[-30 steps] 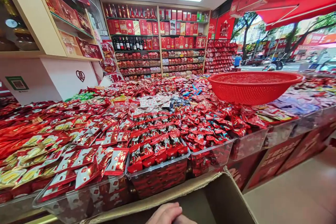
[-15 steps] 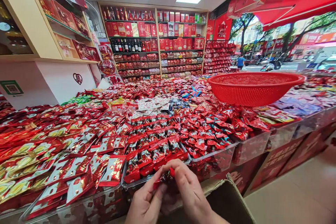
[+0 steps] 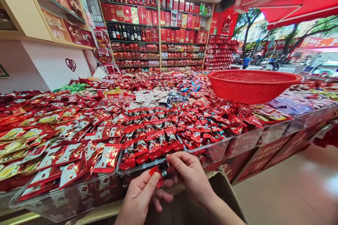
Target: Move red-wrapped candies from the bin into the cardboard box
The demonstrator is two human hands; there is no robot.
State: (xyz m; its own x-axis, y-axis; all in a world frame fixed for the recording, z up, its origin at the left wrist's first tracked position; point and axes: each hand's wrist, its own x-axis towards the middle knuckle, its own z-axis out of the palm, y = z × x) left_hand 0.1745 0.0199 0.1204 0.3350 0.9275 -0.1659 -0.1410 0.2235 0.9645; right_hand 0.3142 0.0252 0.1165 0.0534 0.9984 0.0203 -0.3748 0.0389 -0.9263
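Observation:
Both of my hands pinch one small red-and-dark candy packet [image 3: 163, 172] just in front of a clear plastic bin [image 3: 148, 167]. My left hand [image 3: 139, 197] grips its left end with thumb and fingers closed. My right hand [image 3: 191, 177] holds its right end the same way. The bin behind it is heaped with matching red-and-dark packets [image 3: 150, 137]. Under my hands lies an open cardboard box [image 3: 224, 193]; its inside is mostly hidden.
Clear bins of red candy packets [image 3: 74, 140] cover the whole counter. A red mesh basket [image 3: 253, 84] sits on the heap at the right. Shelves of red boxes and bottles [image 3: 155, 24] line the back wall. Bare floor [image 3: 290, 190] and the street lie to the right.
My hands came up from the box with a packet held between them. They now sit slightly lower and left. The view has tilted down a little.

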